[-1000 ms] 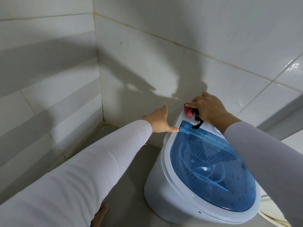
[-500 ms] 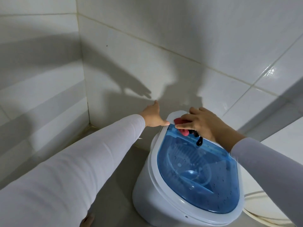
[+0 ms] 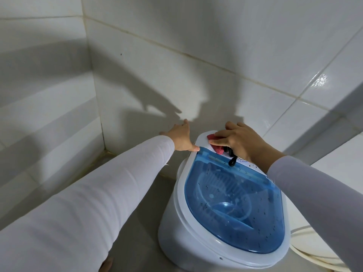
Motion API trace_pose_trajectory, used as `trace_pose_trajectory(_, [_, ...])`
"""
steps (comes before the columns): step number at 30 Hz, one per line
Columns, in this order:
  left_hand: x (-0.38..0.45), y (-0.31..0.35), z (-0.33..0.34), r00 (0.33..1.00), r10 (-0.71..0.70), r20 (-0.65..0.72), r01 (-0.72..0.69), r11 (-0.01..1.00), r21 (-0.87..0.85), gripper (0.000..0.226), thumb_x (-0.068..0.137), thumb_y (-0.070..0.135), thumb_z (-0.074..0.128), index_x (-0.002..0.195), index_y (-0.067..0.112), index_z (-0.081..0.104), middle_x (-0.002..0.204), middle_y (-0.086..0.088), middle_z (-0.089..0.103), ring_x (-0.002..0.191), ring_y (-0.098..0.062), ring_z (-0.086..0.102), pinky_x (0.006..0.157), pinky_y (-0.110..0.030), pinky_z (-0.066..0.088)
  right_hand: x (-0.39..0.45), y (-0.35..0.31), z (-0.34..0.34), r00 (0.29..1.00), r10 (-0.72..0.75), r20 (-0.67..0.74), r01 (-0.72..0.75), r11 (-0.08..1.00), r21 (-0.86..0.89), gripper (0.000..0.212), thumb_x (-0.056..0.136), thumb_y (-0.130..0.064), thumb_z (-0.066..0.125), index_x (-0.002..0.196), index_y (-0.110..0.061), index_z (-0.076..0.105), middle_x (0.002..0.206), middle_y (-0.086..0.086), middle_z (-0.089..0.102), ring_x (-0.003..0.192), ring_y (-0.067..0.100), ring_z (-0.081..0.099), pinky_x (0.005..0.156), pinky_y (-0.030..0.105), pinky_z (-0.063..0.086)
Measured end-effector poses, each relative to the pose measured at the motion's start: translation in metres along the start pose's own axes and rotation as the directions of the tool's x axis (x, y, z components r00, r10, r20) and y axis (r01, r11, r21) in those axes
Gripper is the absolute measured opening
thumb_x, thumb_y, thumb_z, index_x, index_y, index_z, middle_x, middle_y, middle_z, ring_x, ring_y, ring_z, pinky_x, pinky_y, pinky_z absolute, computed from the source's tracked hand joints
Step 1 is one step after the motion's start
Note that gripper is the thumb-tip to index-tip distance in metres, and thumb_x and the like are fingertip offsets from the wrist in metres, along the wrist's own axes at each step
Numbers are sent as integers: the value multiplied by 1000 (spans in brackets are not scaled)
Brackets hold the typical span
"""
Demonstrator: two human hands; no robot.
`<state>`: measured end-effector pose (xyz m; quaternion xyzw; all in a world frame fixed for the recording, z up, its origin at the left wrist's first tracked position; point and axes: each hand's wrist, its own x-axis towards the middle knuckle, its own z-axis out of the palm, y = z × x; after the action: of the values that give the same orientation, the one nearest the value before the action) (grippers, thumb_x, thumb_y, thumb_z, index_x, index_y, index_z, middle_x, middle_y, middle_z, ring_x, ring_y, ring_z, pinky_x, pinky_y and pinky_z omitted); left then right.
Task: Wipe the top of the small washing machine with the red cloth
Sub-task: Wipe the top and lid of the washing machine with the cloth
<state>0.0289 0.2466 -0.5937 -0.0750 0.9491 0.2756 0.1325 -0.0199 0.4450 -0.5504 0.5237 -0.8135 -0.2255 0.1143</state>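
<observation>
A small white washing machine (image 3: 176, 228) with a see-through blue lid (image 3: 231, 209) stands on the floor against a tiled wall. My right hand (image 3: 241, 142) presses a crumpled red cloth (image 3: 214, 143) onto the white panel at the machine's far end; a black loop hangs below the fingers. Most of the cloth is hidden under the hand. My left hand (image 3: 181, 139) lies spread with fingers apart, its thumb touching the machine's far left rim and its fingers reaching toward the wall.
White tiled walls meet in a corner (image 3: 98, 114) to the left. The grey floor (image 3: 141, 222) runs left of the machine. A white hose (image 3: 306, 254) curls on the floor at the lower right. A foot (image 3: 106, 265) shows at the bottom edge.
My right hand slid the red cloth from the lid's far edge up onto the white back panel. My left hand stayed at the rim. The view shifted slightly.
</observation>
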Motion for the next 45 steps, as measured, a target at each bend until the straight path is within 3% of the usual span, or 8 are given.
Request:
trace_pose_trajectory(7, [-1, -1, 1, 1000, -4, 5, 4, 1000, -1, 113, 81, 55, 66, 153, 15, -11, 161, -11, 17, 147, -32, 23, 115, -58, 26, 13, 9, -10, 966, 182, 181, -195, 979, 57, 50, 96, -13, 41, 137, -41, 41, 143, -13, 47, 109, 22, 42, 88, 32, 35])
trace_pose_trajectory(16, [-9, 4, -2, 1000, -6, -4, 6, 998, 66, 109, 83, 55, 63, 153, 15, -10, 163, -8, 11, 150, -28, 11, 114, -63, 19, 25, 17, -9, 902, 320, 291, -351, 934, 63, 59, 92, -7, 35, 138, -44, 38, 118, -2, 61, 115, 22, 42, 91, 32, 39])
trace_pose_trajectory(19, [-9, 3, -2, 1000, -10, -1, 10, 998, 57, 109, 82, 56, 63, 153, 16, -10, 163, -10, 12, 150, -29, 13, 114, -64, 20, 22, 18, -15, 875, 358, 326, -407, 909, 93, 54, 92, -9, 37, 131, -44, 47, 102, 6, 52, 114, 24, 45, 92, 31, 40])
trace_pose_trajectory(25, [-10, 4, -2, 1000, 4, 5, -4, 999, 44, 107, 84, 54, 62, 153, 15, -10, 163, -8, 11, 150, -28, 11, 114, -64, 18, 14, 23, -28, 852, 381, 358, -439, 893, 96, 51, 91, -8, 42, 131, -39, 50, 100, 1, 49, 114, 22, 46, 92, 34, 43])
trace_pose_trajectory(30, [-11, 3, 0, 1000, 5, -1, -5, 1000, -11, 107, 85, 50, 64, 153, 14, -10, 162, -9, 14, 149, -29, 15, 116, -59, 21, -7, 39, -34, 841, 438, 317, -495, 859, 126, 59, 86, -2, 43, 134, -37, 46, 125, 0, 60, 115, 23, 40, 89, 35, 43])
trace_pose_trajectory(34, [-9, 9, -2, 999, -6, 38, 10, 996, -91, 102, 87, 41, 65, 154, 10, -5, 160, -11, 22, 144, -31, 30, 113, -40, 32, -32, 47, -38, 824, 481, 299, -532, 838, 118, 58, 86, 1, 44, 131, -35, 50, 125, -1, 58, 116, 25, 44, 90, 39, 47])
trace_pose_trajectory(39, [-9, 30, -6, 998, 40, 51, -32, 989, -144, 96, 89, 44, 61, 154, 7, 0, 163, -10, 14, 148, -28, 22, 115, -37, 27, -43, 43, -36, 797, 528, 295, -592, 780, 202, 54, 80, 1, 50, 125, -29, 56, 117, 1, 55, 107, 29, 56, 83, 38, 49])
trace_pose_trajectory(45, [2, 48, 7, 998, 65, 18, -63, 991, -115, 96, 89, 41, 61, 154, 7, -2, 158, -13, 27, 140, -31, 36, 107, -36, 36, -23, 33, -40, 815, 499, 295, -567, 792, 226, 46, 84, -7, 54, 124, -31, 54, 116, 6, 49, 93, 34, 59, 72, 34, 43])
